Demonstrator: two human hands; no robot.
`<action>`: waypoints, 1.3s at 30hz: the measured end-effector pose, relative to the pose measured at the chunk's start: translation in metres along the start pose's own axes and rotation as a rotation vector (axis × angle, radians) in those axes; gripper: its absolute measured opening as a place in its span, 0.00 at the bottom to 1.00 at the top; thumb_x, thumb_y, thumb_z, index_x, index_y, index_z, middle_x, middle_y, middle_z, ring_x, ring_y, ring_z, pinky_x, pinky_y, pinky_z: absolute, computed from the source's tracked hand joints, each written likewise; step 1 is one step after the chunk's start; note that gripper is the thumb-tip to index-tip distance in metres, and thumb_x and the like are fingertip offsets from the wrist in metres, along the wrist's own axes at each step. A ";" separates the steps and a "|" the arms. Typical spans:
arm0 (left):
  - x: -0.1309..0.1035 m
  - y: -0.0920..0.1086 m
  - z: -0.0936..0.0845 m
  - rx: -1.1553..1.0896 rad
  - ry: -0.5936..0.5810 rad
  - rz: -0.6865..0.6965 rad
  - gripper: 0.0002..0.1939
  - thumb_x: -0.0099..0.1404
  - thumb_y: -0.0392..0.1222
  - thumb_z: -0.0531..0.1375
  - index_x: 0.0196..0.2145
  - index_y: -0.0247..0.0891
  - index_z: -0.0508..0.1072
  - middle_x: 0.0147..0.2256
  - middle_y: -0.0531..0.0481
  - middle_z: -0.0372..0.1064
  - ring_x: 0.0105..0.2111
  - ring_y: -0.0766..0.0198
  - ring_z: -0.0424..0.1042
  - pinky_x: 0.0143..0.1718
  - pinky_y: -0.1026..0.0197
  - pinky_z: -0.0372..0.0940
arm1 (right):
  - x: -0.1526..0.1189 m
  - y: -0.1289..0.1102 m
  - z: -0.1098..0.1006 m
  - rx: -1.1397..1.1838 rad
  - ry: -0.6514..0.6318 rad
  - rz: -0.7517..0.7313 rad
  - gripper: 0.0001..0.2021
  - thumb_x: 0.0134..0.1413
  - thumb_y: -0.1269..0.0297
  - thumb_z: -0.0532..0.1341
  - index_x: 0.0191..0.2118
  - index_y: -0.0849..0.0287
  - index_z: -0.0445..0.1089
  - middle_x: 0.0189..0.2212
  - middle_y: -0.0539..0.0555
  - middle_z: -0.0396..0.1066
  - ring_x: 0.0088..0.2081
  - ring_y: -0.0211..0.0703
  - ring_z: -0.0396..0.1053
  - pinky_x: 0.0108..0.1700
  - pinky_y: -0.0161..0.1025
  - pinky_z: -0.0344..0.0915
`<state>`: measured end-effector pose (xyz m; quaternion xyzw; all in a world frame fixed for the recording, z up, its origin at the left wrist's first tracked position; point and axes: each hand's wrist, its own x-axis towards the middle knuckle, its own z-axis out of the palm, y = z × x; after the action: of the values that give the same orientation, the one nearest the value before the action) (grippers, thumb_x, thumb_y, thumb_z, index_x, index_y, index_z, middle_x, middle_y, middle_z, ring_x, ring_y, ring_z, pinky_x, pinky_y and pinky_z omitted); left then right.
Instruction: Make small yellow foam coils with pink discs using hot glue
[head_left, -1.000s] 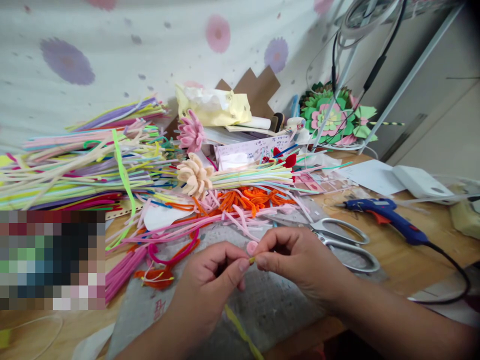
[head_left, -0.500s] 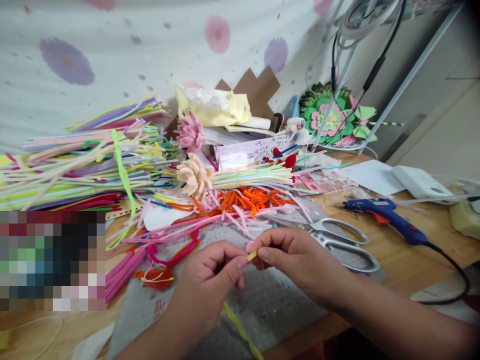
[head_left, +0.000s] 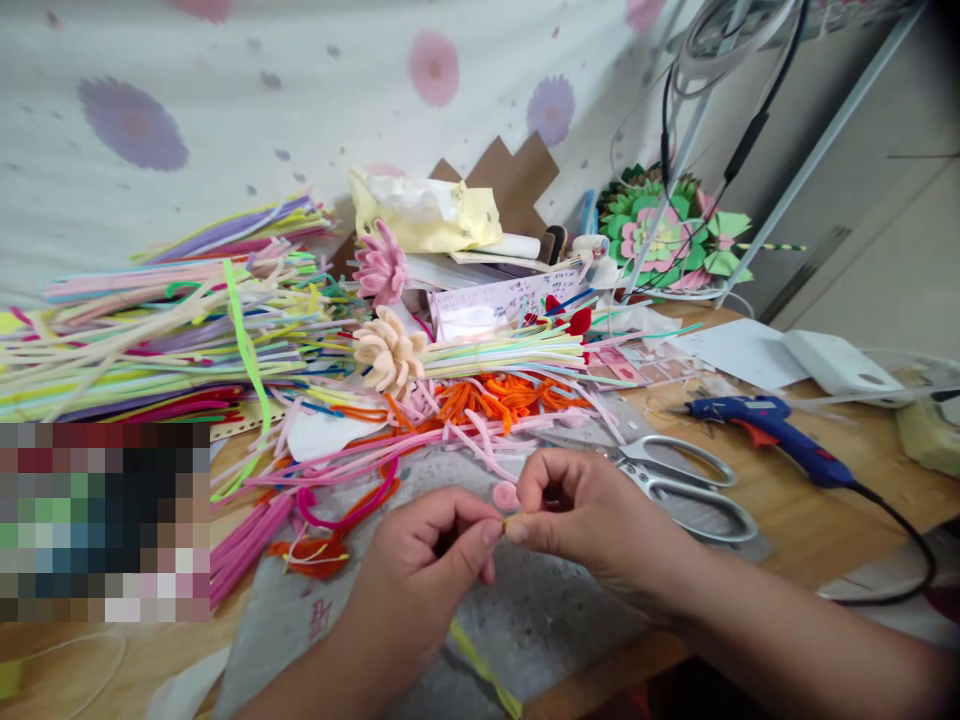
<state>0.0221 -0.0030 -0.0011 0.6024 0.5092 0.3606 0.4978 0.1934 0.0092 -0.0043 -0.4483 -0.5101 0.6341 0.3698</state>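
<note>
Over the grey mat [head_left: 555,620], the fingertips of both my hands meet in a pinch. My left hand [head_left: 439,555] is closed on a narrow yellow strip [head_left: 484,665], whose long end trails below toward the table's front edge. My right hand [head_left: 577,510] pinches the other end of it, with only a tiny bit showing between the fingertips. Just behind the fingers lies a small pink coil [head_left: 505,495]. Large silver scissors [head_left: 675,480] rest beyond my right hand, blades partly hidden.
Bundles of coloured pipe cleaners [head_left: 187,320] fill the left. Orange pieces [head_left: 502,400] lie behind the mat, near a cream fuzzy flower [head_left: 388,350] and a pink one [head_left: 381,262]. A blue glue gun [head_left: 780,430] with a black cord is at right.
The yellow bit between my fingertips shows less than before. My right fingers have shifted slightly, uncovering the pink coil. The hanging strip has barely moved.
</note>
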 end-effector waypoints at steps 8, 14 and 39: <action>0.000 -0.005 0.000 -0.105 0.023 -0.013 0.08 0.58 0.42 0.60 0.23 0.40 0.74 0.17 0.56 0.66 0.20 0.66 0.61 0.23 0.65 0.55 | -0.001 -0.001 -0.005 0.228 -0.080 0.003 0.16 0.37 0.56 0.73 0.26 0.61 0.70 0.24 0.48 0.67 0.27 0.34 0.61 0.32 0.34 0.56; 0.002 -0.008 0.001 -0.262 0.050 -0.076 0.09 0.58 0.42 0.61 0.22 0.39 0.72 0.16 0.58 0.62 0.19 0.69 0.56 0.21 0.66 0.50 | -0.003 -0.004 -0.009 0.346 -0.051 0.011 0.16 0.50 0.52 0.65 0.32 0.62 0.77 0.30 0.55 0.72 0.33 0.41 0.66 0.37 0.39 0.61; 0.003 -0.007 0.001 -0.105 0.066 -0.004 0.08 0.58 0.41 0.59 0.22 0.40 0.72 0.16 0.57 0.63 0.20 0.66 0.59 0.23 0.64 0.53 | 0.002 0.001 0.000 0.169 0.000 -0.012 0.13 0.44 0.54 0.69 0.27 0.61 0.76 0.22 0.48 0.68 0.27 0.35 0.61 0.33 0.35 0.56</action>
<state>0.0217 -0.0003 -0.0083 0.5624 0.5067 0.4055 0.5124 0.1925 0.0111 -0.0056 -0.4124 -0.4574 0.6727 0.4102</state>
